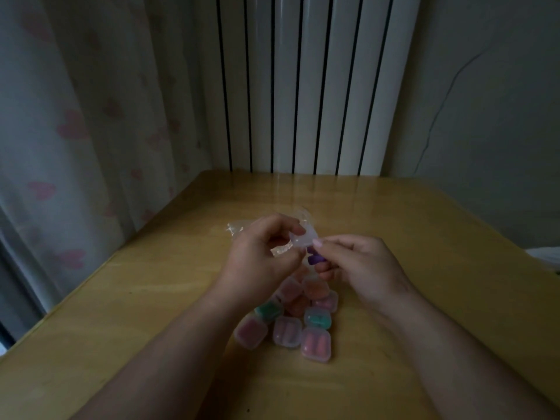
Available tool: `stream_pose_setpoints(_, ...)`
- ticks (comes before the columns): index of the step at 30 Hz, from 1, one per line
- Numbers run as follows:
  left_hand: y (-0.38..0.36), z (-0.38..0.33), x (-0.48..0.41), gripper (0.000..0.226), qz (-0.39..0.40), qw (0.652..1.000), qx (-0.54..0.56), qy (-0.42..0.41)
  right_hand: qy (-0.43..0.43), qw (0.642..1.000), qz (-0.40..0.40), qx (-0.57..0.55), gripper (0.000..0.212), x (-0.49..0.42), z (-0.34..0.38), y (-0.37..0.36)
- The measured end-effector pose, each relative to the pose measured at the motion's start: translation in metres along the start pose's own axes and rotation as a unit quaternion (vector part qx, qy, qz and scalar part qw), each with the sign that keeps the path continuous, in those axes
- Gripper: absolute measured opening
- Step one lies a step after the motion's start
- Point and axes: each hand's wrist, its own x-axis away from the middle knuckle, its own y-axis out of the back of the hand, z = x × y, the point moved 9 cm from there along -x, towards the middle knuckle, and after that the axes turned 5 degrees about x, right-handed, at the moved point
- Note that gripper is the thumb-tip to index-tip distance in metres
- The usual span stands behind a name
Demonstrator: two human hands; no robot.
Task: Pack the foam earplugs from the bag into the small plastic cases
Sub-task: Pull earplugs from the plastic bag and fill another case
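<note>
**Left hand and right hand at work**

Left hand pinches a small clear plastic case; right hand pinches a purple foam earplug just beside it. Below them, filled clear cases lie on the yellow wooden table, with a crumpled clear bag behind.

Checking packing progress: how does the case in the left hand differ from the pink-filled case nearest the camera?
The held case is pinched in the left hand above the table; the nearest case lies flat on it. The held case looks clear and empty, purple earplugs in the right hand beside it; the nearest case holds pink earplugs. Both are small translucent plastic.
</note>
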Motion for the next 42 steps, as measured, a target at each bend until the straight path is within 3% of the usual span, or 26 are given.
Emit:
stream_pose_setpoints(12,-0.004,-0.001,0.004,0.027,-0.001,0.997,-0.074,-0.011,0.005,0.997,-0.033,0.076,0.009,0.002,0.003,0.003)
stream_pose_setpoints(17,-0.007,0.001,0.004,0.031,0.014,0.999,-0.036,0.008,0.000,0.993,-0.054,0.100,0.009,0.002,0.001,0.004)
stream_pose_setpoints(20,0.002,0.004,0.003,0.021,-0.009,0.995,0.076,0.065,-0.007,0.994,-0.067,0.089,0.010,-0.001,-0.003,0.009)
stream_pose_setpoints(22,0.005,0.002,0.003,0.027,-0.006,0.989,0.124,0.081,-0.011,0.996,-0.053,0.068,0.012,-0.003,-0.005,0.009)
stream_pose_setpoints(26,-0.003,0.003,0.005,0.042,0.047,0.989,0.105,0.095,-0.008,0.998,-0.055,0.044,0.010,-0.005,-0.005,0.010)
stream_pose_setpoints(29,-0.011,0.006,0.006,0.038,0.071,0.988,0.081,0.113,-0.011,0.998,-0.055,0.022,0.008,-0.006,-0.008,0.010)
stream_pose_setpoints(33,-0.005,0.008,0.004,0.039,0.028,0.995,-0.008,0.094,0.036,0.993,-0.109,0.000,0.018,-0.007,0.000,0.021)
stream_pose_setpoints(36,-0.004,0.011,0.004,0.040,0.018,0.994,-0.011,0.107,0.086,0.985,-0.149,0.017,0.029,-0.004,0.012,0.030)
stream_pose_setpoints(42,-0.008,0.008,0.005,0.042,0.031,0.993,0.008,0.115,0.162,0.968,-0.128,0.141,0.030,0.006,0.027,0.008)
